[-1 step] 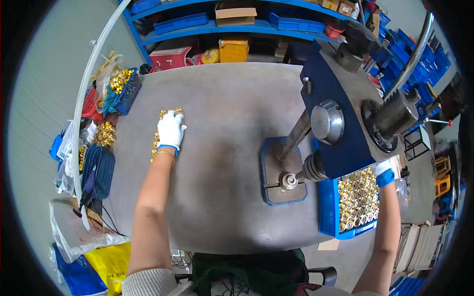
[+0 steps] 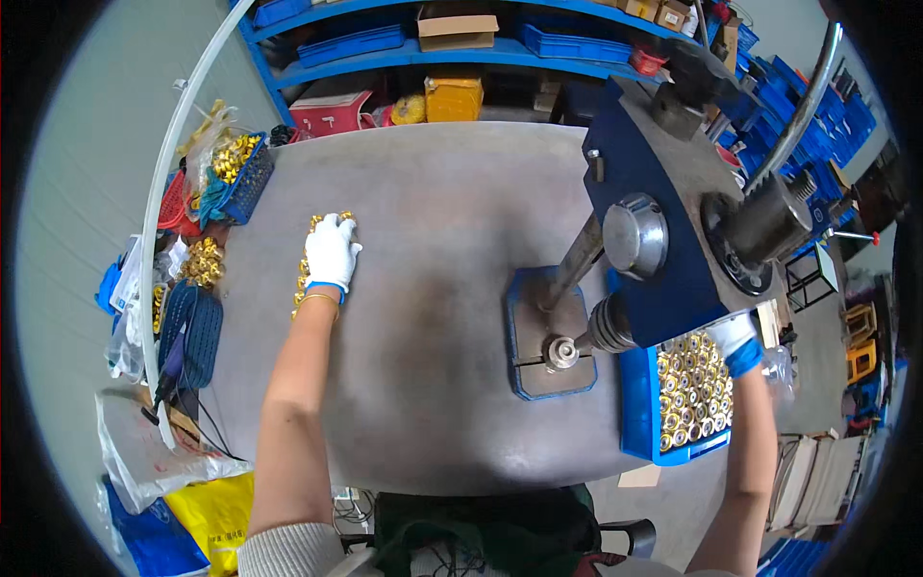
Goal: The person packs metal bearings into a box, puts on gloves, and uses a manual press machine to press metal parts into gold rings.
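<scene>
Brass fittings [image 2: 310, 252] under our left hand [image 2: 332, 252] on the grey table [image 2: 433, 240].
We lay that gloved hand flat, fingers loosely spread; our right hand [image 2: 735, 338] sits half hidden behind the blue press [image 2: 663, 231], above a blue tray [image 2: 635, 413] of brass parts, grip unclear. Blue shelving [image 2: 461, 48] stands beyond.

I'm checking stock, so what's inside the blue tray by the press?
The blue tray holds rows of round brass-coloured parts standing close together. The gloved right hand and the press head cover its far end, so what lies there cannot be seen.
</scene>
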The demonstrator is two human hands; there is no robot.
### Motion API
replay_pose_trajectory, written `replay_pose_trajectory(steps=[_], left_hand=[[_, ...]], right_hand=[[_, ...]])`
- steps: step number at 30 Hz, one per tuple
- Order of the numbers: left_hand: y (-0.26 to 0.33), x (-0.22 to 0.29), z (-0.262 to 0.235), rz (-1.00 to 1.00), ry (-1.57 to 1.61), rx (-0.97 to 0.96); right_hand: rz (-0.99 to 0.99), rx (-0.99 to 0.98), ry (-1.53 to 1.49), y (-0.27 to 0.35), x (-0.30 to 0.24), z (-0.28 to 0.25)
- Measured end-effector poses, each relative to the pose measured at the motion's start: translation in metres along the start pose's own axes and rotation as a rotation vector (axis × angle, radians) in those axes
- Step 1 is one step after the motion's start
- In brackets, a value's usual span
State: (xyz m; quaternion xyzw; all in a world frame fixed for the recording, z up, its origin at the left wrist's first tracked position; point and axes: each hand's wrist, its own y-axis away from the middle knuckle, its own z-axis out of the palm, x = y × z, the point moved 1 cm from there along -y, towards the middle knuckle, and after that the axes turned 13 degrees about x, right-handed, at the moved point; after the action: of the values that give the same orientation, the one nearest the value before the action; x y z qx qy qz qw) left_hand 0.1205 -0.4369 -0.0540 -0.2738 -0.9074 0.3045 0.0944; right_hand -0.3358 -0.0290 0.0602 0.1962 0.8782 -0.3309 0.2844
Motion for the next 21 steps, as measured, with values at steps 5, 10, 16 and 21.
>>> replay_pose_trajectory(steps=[5, 10, 16, 21], left_hand=[[-0.002, -0.005, -0.001, -0.127, -0.050, 0.006], [-0.002, 0.008, -0.009, -0.241, -0.066, -0.037], [0.044, 0.102, -0.052, -0.049, 0.585, 0.116], [0.075, 0.217, -0.126, -0.044, 1.073, -0.276]], right_hand=[[-0.228, -0.186, -0.063, 0.051, -0.121, 0.069], [-0.183, -0.434, 0.153, 0.071, -0.110, 0.100], [-0.243, -0.459, 0.063, 0.043, -0.134, 0.089], [0.216, 0.309, -0.816, -0.067, -0.173, 0.013]])
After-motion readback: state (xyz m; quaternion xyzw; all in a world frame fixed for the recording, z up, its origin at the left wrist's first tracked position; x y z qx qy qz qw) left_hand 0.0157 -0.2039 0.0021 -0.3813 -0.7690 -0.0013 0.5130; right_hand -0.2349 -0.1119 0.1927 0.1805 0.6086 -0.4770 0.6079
